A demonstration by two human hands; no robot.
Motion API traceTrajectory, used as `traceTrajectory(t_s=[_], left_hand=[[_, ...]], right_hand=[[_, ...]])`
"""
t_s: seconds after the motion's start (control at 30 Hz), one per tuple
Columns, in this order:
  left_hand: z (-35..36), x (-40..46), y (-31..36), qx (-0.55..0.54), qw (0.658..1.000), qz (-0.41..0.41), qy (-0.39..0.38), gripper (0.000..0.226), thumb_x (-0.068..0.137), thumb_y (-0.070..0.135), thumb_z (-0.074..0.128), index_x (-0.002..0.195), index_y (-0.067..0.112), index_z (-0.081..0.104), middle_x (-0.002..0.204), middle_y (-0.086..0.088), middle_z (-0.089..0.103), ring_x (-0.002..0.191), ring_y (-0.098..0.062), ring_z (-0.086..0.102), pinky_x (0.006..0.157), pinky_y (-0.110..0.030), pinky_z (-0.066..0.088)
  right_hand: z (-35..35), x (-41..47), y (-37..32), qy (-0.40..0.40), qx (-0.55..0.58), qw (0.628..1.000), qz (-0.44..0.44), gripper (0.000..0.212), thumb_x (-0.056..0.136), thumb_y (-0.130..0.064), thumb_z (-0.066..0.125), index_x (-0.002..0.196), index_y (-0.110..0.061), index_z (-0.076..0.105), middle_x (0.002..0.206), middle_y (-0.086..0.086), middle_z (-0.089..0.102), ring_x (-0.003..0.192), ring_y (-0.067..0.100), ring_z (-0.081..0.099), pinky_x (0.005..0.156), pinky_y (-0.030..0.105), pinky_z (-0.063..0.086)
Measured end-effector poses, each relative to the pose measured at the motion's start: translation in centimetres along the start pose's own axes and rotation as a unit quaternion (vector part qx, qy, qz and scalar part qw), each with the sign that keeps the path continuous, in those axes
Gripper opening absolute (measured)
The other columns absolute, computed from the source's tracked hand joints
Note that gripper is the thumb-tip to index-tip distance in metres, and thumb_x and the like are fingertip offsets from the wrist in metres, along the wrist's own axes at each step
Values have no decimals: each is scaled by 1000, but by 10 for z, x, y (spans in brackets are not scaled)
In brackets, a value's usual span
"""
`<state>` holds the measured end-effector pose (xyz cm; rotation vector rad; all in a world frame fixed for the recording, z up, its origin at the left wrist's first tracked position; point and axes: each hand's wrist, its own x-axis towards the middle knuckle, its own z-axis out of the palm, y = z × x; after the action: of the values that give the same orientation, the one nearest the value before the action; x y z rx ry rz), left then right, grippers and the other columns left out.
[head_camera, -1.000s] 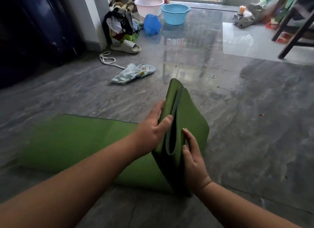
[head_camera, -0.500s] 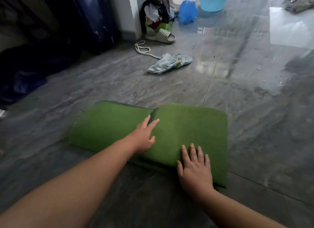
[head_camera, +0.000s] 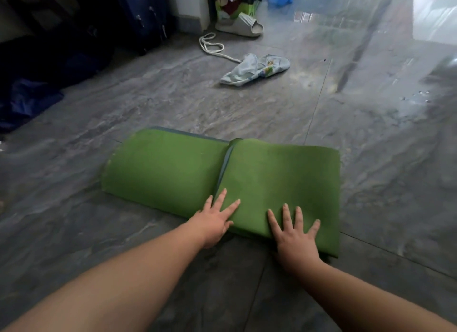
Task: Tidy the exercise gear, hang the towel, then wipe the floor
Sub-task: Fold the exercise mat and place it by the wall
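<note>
Bare grey floor (head_camera: pixel 371 138) lies open to the right of the folded green mat (head_camera: pixel 272 178) and in the wide band beyond it, so a hand can pass there freely. Further back that band is broken by 3 low things: a crumpled pale towel (head_camera: pixel 254 69), a white cord (head_camera: pixel 212 46) touching it, and a grey slipper (head_camera: pixel 241 26) near the wall. Dark bags (head_camera: pixel 49 67) crowd the far left.
</note>
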<state>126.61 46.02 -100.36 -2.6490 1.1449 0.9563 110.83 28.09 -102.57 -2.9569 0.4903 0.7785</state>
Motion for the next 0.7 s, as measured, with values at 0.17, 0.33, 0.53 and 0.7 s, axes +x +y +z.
traceTrajectory(t_s=[0.17,0.33,0.53,0.7], left_hand=[[1,-2,-3,-34,999,11,7,64,105,36,34,153,44,-6,160,-6,-31,150,-39,-9,120,-52,17],[6,-20,-5,-21,999,29,-11,92,95,19,52,150,45,-18,154,-5,-42,149,-39,-14,119,-48,21],[0,-30,26,-35,997,66,-12,113,82,-6,47,140,62,-22,151,3,-46,150,-30,-17,108,-37,40],[3,-12,104,-40,991,116,-48,111,83,-7,49,144,60,-14,152,0,-45,150,-34,-14,114,-42,33]], right_hand=[[-2,3,3,10,-50,999,-6,78,100,-19,35,151,-28,-23,162,20,-14,145,52,-7,102,80,10],[-8,6,4,2,-80,997,-6,70,101,-19,32,154,-24,-14,162,24,-4,145,54,5,103,75,23],[-24,-7,64,15,-81,997,6,72,100,-15,37,155,-27,-8,163,20,6,146,46,18,109,62,30],[-13,-51,134,-18,-85,995,51,71,99,-12,36,156,-24,-6,163,22,8,146,45,21,110,59,32]])
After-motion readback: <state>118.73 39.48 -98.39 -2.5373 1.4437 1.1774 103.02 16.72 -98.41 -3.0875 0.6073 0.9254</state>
